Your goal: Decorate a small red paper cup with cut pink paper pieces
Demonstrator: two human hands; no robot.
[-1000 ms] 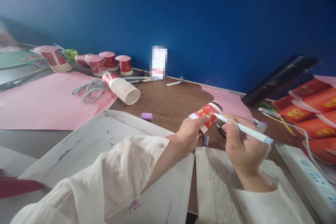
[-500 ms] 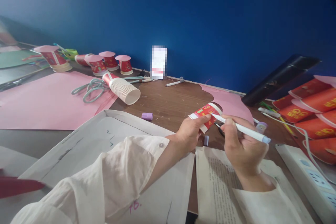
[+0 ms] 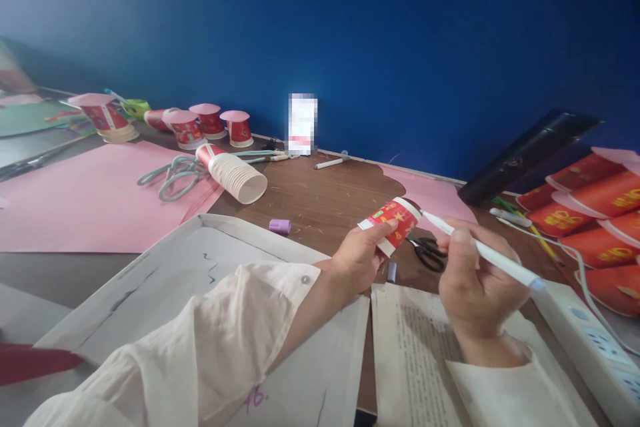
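Observation:
Wrapped around a red printed paper cup point(image 3: 406, 215) is my left hand point(image 3: 357, 257), its thumb lying along the cup's side. The cup is tilted on its side above the table. My right hand point(image 3: 477, 280) pinches a white marker point(image 3: 505, 263) with a pale blue end, its tip close to the cup's right rim. Black-handled scissors point(image 3: 429, 253) lie on the table between the two hands. A small pale marker cap point(image 3: 391, 272) rests just below the cup. An open printed book point(image 3: 405, 347) lies under my right wrist.
On the left, a stack of paper cups point(image 3: 235, 177) lies on pink paper point(image 3: 65, 200), with pink-topped red cups point(image 3: 236, 128) behind. A purple cap point(image 3: 280, 225) is near a white lid-like sheet point(image 3: 165, 280). A power strip point(image 3: 585, 327) and red paper pieces point(image 3: 600, 213) are right.
My right hand has moved right with the marker, taking its tip off the cup's printed side and out beyond the rim. More of the scissors now shows. My left hand keeps its hold.

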